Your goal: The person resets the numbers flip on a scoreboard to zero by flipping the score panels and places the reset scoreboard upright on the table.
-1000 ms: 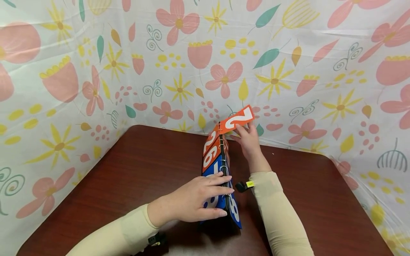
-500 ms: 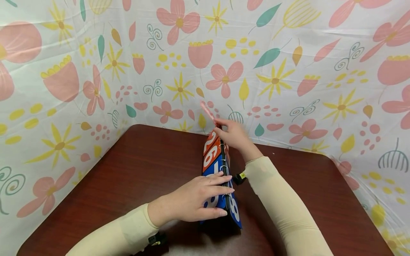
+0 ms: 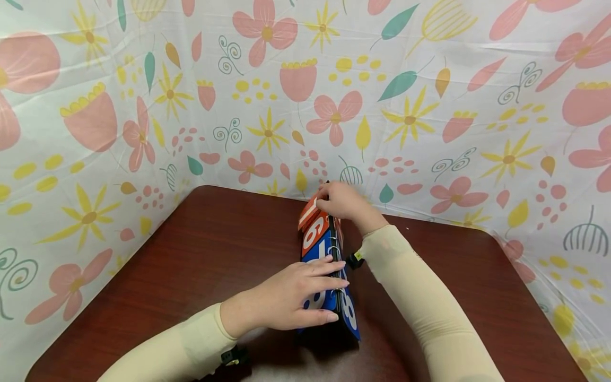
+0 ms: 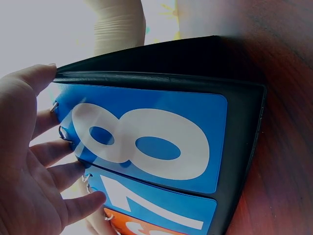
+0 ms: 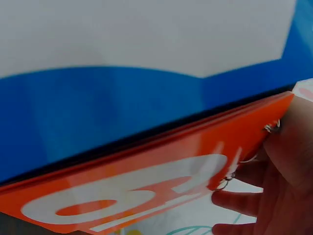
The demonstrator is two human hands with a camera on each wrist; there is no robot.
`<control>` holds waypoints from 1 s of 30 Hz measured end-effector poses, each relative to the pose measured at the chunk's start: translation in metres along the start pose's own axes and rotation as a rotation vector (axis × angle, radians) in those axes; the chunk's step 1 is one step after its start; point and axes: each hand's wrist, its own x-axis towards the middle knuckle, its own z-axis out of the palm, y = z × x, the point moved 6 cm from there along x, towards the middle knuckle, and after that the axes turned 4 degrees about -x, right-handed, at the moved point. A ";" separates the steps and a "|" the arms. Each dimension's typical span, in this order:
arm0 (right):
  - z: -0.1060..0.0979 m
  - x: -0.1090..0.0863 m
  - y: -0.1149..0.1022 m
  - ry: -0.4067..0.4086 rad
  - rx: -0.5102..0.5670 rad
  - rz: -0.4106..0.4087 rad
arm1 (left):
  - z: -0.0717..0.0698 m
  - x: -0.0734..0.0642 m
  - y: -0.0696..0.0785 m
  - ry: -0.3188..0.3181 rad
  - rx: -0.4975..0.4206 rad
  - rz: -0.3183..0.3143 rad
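Observation:
A tabletop flip scoreboard [image 3: 316,236] stands tent-like, with ring-bound number cards on both sloping sides. My left hand [image 3: 291,297] rests across its near top ridge, fingers spread and nearly straight. In the left wrist view, those fingers [image 4: 63,174] lie by the rings beside a blue card [image 4: 146,139] bearing a white 8. At the far end, my right hand [image 3: 346,204] touches the top of an orange card [image 3: 309,212] with a white 1, which slopes down the left side. Orange cards [image 5: 146,181] and the right fingers [image 5: 239,201] by the rings show in the right wrist view.
The scoreboard stands on a dark reddish-brown table [image 3: 229,239]. A white curtain [image 3: 429,175] with printed flowers hangs behind and at the sides. Small black devices [image 3: 234,358] sit at both wrists.
The right hand has carried the orange card over the ridge from right to left, and it now lies over the orange 2. The left hand has stayed in place.

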 end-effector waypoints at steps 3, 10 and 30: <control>-0.001 0.000 0.002 -0.043 0.065 -0.020 | 0.000 0.000 0.000 -0.002 -0.011 -0.008; 0.004 -0.011 0.046 0.130 0.593 0.124 | 0.000 -0.001 0.000 -0.014 -0.025 -0.023; 0.110 -0.037 0.116 0.095 1.127 0.569 | 0.001 0.000 -0.001 -0.014 -0.004 -0.013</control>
